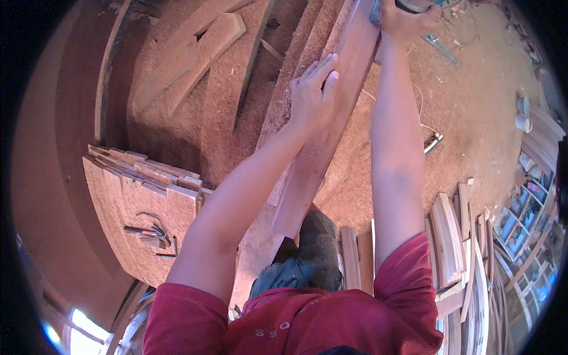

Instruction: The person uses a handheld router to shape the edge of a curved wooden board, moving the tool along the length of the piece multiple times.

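Note:
A long reddish-brown plank [303, 183] runs from near my body up to the far edge of the head view. My left hand [312, 94] lies flat on its upper face near the left edge, fingers stretched out and holding nothing. Farther along, at the top of the picture, my right hand [403, 22] is closed on a green power tool [375, 13] by the plank's far right side. Much of the tool is hidden by the hand or cut off by the frame, so its exact kind cannot be made out.
Sawdust covers the workbench and floor. Cut boards [207, 62] lie at the far left. A stack of boards [142, 207] carries a hammer [155, 234]. Wood strips [448, 242] stand at lower right. A cable [421, 100] trails across the floor.

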A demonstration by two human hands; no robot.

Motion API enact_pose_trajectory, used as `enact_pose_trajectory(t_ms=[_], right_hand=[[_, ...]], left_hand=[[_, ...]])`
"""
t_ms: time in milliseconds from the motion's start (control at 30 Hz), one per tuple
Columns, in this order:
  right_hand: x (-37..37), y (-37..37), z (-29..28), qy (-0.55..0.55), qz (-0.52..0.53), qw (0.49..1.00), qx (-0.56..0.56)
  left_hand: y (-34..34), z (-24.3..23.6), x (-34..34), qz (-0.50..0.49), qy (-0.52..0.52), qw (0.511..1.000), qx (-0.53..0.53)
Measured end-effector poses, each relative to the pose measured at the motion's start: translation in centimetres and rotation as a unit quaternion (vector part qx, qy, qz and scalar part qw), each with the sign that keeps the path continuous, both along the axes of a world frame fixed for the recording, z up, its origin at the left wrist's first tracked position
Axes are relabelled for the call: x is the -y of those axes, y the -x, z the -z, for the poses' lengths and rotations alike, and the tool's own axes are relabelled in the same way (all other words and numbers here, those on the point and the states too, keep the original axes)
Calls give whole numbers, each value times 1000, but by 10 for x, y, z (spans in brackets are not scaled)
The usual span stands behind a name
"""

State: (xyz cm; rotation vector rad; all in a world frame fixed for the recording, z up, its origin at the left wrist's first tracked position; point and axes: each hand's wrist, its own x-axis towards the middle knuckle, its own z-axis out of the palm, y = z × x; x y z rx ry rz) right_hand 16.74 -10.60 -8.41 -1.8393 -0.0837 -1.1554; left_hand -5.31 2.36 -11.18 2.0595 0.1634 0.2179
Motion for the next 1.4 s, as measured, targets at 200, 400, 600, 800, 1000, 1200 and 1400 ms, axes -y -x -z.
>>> enact_pose_trajectory(t_ms=[200,400,600,800,1000,1200,1400], right_hand=[[14,-41,-19,7,17,999,-49],[-2,54,-19,-44,-78,992,-85],[-10,322,-28,32,-57,977,-205],[-33,575,0,-77,-161,860,-478],[-37,605,16,-83,-143,913,-372],[-34,550,33,-39,-136,941,-306],[-30,486,45,5,-136,955,-263]], left_hand=[[-4,-11,8,2,-20,999,27],[-1,-1,-1,-4,-6,999,37],[1,-4,8,-13,-10,999,48],[4,-7,-2,-32,-16,999,25],[4,-5,1,-35,-15,999,-18],[7,-2,-1,-37,6,999,-22],[14,-12,1,-34,14,998,-45]])
